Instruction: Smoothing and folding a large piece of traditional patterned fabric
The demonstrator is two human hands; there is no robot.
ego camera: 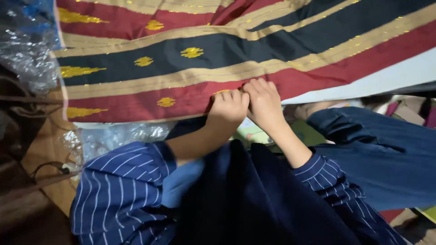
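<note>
My left hand (228, 108) and right hand (262, 100) sit knuckle to knuckle on the near edge of the cloth (236, 50). Both are curled tight, fingers bunched down on a red band of the weave, pinching it right where a small yellow motif (221, 92) peeks out beside my left thumb. I cannot tell whether anything besides the cloth is between my fingertips; they are hidden under my knuckles.

The cloth spreads flat and wide ahead of me, striped red, dark navy and tan, dotted with yellow motifs. Its near edge lies just past my wrists. My striped sleeves (119, 188) are pushed up my forearms. Crinkled clear plastic (27, 50) lies at the cloth's left end, and a blue trouser leg (377, 145) stretches out to my right.
</note>
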